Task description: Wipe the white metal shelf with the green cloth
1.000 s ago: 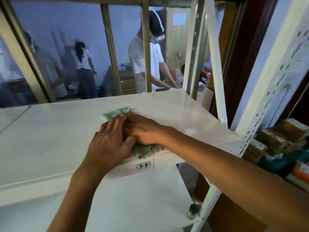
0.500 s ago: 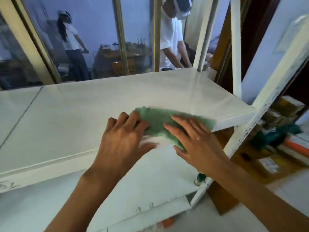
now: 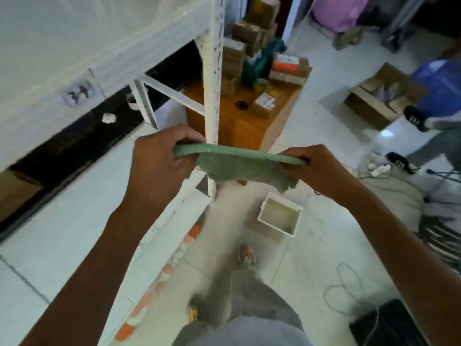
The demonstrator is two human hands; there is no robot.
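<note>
Head: two hands (image 3: 159, 161), one green cloth (image 3: 239, 163)

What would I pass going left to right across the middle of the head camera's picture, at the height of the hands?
Shelf → left hand → green cloth → right hand → power strip on the floor.
</note>
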